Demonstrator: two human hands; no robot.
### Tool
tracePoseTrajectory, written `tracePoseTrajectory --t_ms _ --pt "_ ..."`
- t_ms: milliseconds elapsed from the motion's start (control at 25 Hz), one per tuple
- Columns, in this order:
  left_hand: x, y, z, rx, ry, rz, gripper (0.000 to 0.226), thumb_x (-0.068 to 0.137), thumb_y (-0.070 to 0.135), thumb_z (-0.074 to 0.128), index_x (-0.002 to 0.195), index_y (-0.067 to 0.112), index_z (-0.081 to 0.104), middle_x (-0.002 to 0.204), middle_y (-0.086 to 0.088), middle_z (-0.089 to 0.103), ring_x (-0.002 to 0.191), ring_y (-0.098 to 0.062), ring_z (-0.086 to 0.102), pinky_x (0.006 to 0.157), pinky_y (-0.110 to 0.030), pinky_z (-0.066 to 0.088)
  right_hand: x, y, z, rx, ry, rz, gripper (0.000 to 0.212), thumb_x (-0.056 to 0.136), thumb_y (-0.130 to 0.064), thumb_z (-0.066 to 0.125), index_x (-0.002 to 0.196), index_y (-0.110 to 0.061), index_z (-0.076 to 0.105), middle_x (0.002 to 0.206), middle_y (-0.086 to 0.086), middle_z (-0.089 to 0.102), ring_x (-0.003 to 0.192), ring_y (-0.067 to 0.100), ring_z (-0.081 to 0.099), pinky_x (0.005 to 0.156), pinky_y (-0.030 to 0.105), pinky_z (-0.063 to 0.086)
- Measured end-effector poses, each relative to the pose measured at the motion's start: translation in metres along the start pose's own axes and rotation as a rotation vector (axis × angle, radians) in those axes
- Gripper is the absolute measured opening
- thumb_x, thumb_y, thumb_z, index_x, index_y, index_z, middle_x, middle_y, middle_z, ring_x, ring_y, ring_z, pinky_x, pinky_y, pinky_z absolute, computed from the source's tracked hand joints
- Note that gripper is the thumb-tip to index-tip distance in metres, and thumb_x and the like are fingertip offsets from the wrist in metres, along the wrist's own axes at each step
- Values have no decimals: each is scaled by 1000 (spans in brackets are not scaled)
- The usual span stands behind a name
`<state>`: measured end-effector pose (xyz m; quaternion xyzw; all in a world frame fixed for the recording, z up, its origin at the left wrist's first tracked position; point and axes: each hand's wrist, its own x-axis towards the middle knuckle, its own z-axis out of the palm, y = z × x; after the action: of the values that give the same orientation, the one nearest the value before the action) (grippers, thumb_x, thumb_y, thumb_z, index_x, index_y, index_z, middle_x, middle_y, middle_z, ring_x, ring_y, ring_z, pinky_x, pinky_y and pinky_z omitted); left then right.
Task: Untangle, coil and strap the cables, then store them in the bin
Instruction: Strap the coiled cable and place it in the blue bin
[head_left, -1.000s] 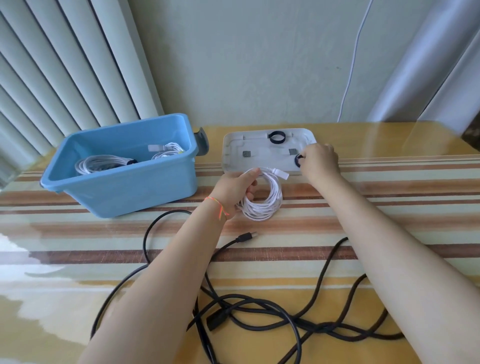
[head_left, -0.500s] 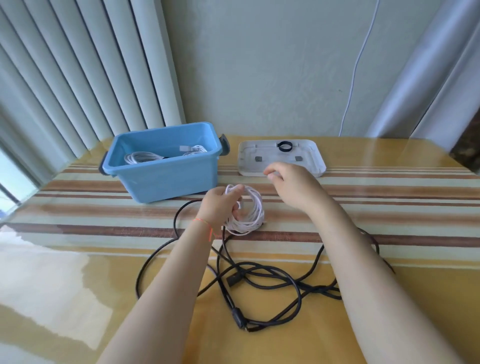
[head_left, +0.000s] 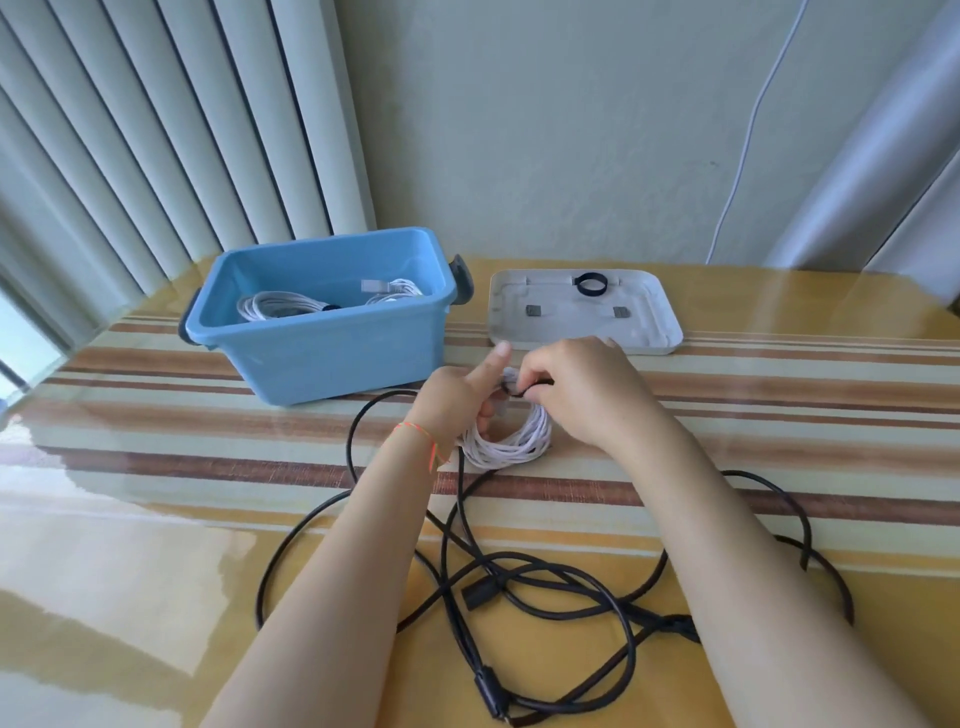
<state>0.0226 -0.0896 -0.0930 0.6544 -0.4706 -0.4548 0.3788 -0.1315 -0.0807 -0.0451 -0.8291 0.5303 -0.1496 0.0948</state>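
Just above the striped glossy worktop (head_left: 779, 415), right of the blue plastic bin (head_left: 332, 338), the left hand (head_left: 457, 400) grips the coiled white cable (head_left: 511, 441), forefinger raised, while the right hand (head_left: 576, 389) pinches a thin black strap (head_left: 519, 393) at the coil's top.

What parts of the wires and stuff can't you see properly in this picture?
- Top of the white coil, head view: covered by the left hand and right hand.
- Black strap: mostly hidden under the right fingers, so whether it is wrapped round is unclear.
- Coils in the blue bin: the front wall hides their lower parts.
- Black cable: cut off by the bottom edge.
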Motion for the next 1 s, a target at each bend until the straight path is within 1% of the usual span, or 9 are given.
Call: tracePoseTrajectory --t_ms 120,240,320,400,520,680,800,920,1000 --pt "0 3 -4 -32 6 -28 64 94 64 45 61 9 52 52 -1 54 42 -16 47 56 -27 40 0 -4 9 -121 7 -66 17 97 -20 55 95 -28 70 96 -8 65 90 19 51 87 33 29" --pt "-4 10 -2 -116 -39 46 45 97 46 49 74 7 56 50 0 48 41 -18 41 56 -30 40 4 -5 13 -204 149 -113 12 96 -12 55 91 -21 62 89 -4 60 79 25 42 73 31 22" --pt "-8 16 -1 -137 -65 107 35 96 38 52 78 9 56 49 0 46 42 -18 38 51 -28 39 5 -6 16 -275 291 -179 24 84 3 64 79 -17 51 74 -3 60 64 25 44 66 31 12" --pt "-12 21 -1 -128 -68 145 31 93 34 54 74 10 51 49 -1 46 42 -19 38 51 -30 39 6 -10 16 -276 381 -202 44 67 11 71 72 -18 39 59 -3 54 50 25 42 64 32 10" --pt "-17 26 -2 -49 -91 192 38 90 40 55 70 8 50 49 -6 47 43 -22 40 54 -31 41 7 -10 19 -266 447 -186 48 62 5 75 79 -18 36 58 -3 51 49 24 44 66 34 22" --pt "-23 32 -5 -20 -157 228 51 92 44 55 66 -1 54 55 -20 47 48 -24 43 62 -36 44 7 -6 17 -302 522 -143 35 64 -13 76 90 -12 52 70 1 54 59 26 52 69 39 30" --pt "-26 33 -5 -98 -168 248 38 93 38 61 76 5 52 53 -14 51 44 -24 42 58 -35 43 8 -1 14 -300 525 -126 25 62 -16 78 78 -12 59 69 2 52 52 23 42 70 36 26" --pt "-26 32 -3 -171 -148 304 30 93 31 66 76 9 56 55 -10 59 41 -21 47 46 -25 43 6 2 11 -248 527 -116 40 56 -17 85 71 -17 48 60 0 54 48 19 24 69 34 25" --pt "-28 33 -2 -161 -161 336 25 92 29 68 83 5 65 62 -10 64 46 -15 53 48 -22 46 6 5 9 -230 501 -100 48 58 -20 85 73 -21 39 60 -1 57 48 17 21 68 34 28"
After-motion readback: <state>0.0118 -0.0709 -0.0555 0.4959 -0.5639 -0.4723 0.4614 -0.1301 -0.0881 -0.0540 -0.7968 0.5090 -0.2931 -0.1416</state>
